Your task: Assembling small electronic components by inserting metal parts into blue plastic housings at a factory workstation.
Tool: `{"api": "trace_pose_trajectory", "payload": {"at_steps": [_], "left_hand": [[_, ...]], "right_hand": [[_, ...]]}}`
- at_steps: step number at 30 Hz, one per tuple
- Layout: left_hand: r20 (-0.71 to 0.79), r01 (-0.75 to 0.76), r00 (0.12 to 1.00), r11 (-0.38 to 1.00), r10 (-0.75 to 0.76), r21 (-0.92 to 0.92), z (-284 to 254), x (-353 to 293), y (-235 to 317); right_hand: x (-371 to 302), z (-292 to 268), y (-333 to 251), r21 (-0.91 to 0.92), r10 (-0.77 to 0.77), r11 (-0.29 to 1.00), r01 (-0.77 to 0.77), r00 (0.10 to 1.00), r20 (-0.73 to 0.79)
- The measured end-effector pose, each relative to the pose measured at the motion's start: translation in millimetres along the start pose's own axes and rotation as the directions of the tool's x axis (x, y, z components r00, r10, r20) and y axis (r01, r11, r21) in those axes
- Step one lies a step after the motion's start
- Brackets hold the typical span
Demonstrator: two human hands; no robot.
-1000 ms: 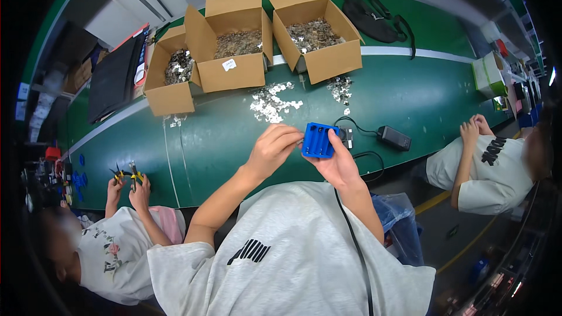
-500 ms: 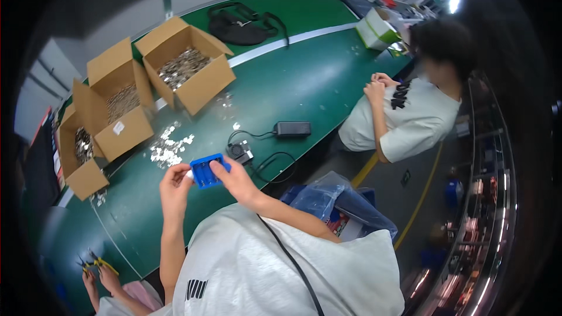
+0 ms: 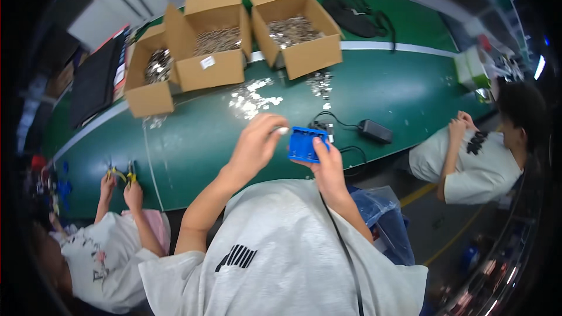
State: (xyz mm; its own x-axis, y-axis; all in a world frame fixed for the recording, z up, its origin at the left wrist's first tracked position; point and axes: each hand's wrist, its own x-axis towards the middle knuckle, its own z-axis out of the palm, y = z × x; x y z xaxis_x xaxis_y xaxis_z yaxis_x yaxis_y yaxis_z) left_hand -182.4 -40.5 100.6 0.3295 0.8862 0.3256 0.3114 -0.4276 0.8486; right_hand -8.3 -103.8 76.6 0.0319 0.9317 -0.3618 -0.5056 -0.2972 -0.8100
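A blue battery holder (image 3: 301, 147) with open slots and small metal springs is in my right hand (image 3: 329, 171), whose thumb lies over its right side. The fingers behind the holder are partly hidden. Just left of the holder, my left hand (image 3: 253, 147) is closed in a pinch. A small white piece (image 3: 283, 131) shows at its fingertips, too small to name its kind, and a narrow gap parts it from the holder. On the green table (image 3: 199, 134) beyond my hands lies a loose pile of small shiny metal pieces (image 3: 253, 98).
Cardboard boxes (image 3: 213, 76) of metal pieces stand along the back. A black power adapter (image 3: 375, 131) with cables lies right of the holder. A black bag (image 3: 351, 11) rests at the far side. One person (image 3: 105, 257) holds yellow-handled pliers (image 3: 131, 174) at left; another person (image 3: 468, 164) is at right.
My view has swung left, so the boxes and table appear further right. My left hand has drawn slightly away from the holder's edge. My right hand still grips the battery holder.
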Motion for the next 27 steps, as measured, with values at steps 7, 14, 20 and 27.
{"api": "trace_pose_trajectory", "payload": {"at_steps": [7, 14, 20, 27], "left_hand": [[0.021, -0.054, 0.998, 0.994, 0.053, 0.092, -2.9, -6.3, -4.5], [-0.006, -0.098, 0.995, 0.978, 0.101, 0.187, -0.3, -9.4, -9.0], [0.043, 0.028, 0.999, 0.996, -0.032, 0.088, 2.9, -15.6, -12.1], [0.065, 0.355, 0.904, 0.656, -0.423, -0.666, 21.6, -28.3, -13.1]], "right_hand": [[-1.2, 14.3, -0.1, -0.081, 0.03, 0.996, -0.027, 0.999, 0.033], [-1.7, 19.1, 2.8, -0.095, 0.057, 0.994, -0.053, 0.998, 0.036], [-4.5, 14.3, 10.2, -0.108, 0.019, 0.994, -0.017, 1.0, 0.02], [-14.2, 19.9, 5.8, -0.37, -0.099, 0.925, 0.086, 0.995, -0.015]]}}
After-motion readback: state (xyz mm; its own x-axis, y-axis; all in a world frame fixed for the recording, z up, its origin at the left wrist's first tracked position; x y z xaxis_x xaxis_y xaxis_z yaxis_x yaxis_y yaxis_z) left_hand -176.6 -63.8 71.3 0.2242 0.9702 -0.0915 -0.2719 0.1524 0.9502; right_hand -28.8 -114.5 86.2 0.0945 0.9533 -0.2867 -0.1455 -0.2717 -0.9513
